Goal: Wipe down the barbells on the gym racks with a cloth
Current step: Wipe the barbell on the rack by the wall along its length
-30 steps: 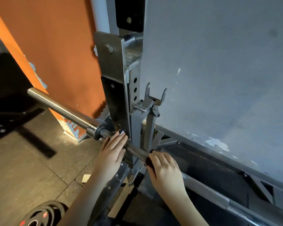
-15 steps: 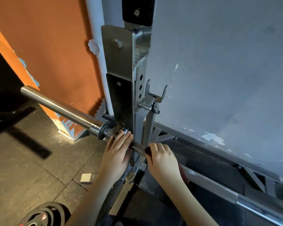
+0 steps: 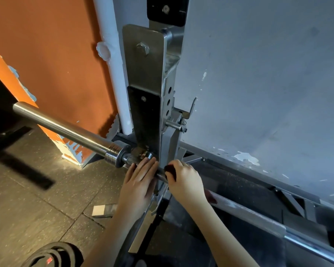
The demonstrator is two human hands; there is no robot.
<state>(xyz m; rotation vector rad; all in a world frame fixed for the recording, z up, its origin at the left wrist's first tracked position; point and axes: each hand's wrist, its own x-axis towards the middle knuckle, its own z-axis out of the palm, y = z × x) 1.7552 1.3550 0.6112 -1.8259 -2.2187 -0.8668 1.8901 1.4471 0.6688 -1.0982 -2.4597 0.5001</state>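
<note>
Steel, heavy and rigid: the barbell (image 3: 66,130) lies low across the rack (image 3: 143,74) and I doubt a wipe will shift it. The left hand (image 3: 139,182) rests flat on the shaft (image 3: 249,214) by the collar (image 3: 116,155), fingers straight. The right hand (image 3: 185,182) curls round the bar just past the rack, gripping a dark red cloth (image 3: 171,170) — soft, best wrapped fully around.

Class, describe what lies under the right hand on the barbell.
A dark red cloth shows under the right hand, peeking out on both sides. The barbell stretch beneath is covered, so its state cannot be seen.
</note>
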